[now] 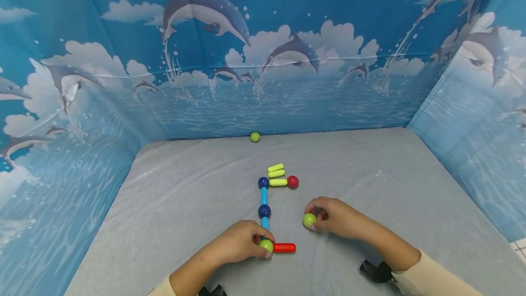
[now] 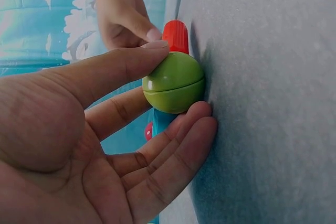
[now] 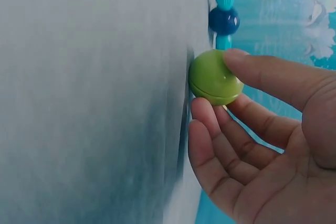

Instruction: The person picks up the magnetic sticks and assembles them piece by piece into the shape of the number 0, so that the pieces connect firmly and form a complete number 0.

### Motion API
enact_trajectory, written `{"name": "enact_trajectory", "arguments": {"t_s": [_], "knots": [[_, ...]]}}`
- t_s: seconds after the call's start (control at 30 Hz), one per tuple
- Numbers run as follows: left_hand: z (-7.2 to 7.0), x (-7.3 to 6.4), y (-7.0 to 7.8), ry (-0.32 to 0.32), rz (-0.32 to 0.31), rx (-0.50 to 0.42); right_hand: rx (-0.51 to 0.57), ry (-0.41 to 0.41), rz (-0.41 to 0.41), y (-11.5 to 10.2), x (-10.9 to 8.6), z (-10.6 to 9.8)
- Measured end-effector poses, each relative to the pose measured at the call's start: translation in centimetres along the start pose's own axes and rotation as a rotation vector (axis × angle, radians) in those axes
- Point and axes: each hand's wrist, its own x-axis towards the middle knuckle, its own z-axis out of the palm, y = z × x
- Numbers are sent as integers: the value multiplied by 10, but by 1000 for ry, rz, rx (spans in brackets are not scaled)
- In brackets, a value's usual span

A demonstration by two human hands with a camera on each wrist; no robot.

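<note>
My left hand [image 1: 242,242] pinches a green ball [image 2: 174,83] between thumb and fingers at the near end of a chain of toy rods and balls. A red rod [image 1: 284,248] sticks out to the right from that ball. Away from me run light-blue rods [image 1: 264,196] joined by dark-blue balls [image 1: 265,211]. At the far corner a yellow-green rod [image 1: 278,182] leads to a red ball [image 1: 293,182]. Off to the right, my right hand [image 1: 334,217] grips a second green ball [image 3: 214,78], low over the grey cloth and apart from the chain.
Two loose yellow-green rods [image 1: 276,170] lie just beyond the chain's far corner. A third green ball [image 1: 255,137] sits at the back edge of the grey cloth [image 1: 185,186]. Curtains with dolphins [image 1: 205,8] stand behind and at both sides.
</note>
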Motion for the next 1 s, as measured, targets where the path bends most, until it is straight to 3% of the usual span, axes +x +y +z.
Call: {"name": "enact_trajectory", "arguments": {"t_s": [0.43, 1.0], "knots": [[2, 2, 3, 5, -8, -16, 122, -162, -27, -7, -11, 12], [3, 4, 6, 19, 11, 10, 233, -241, -45, -1, -15, 24]]}}
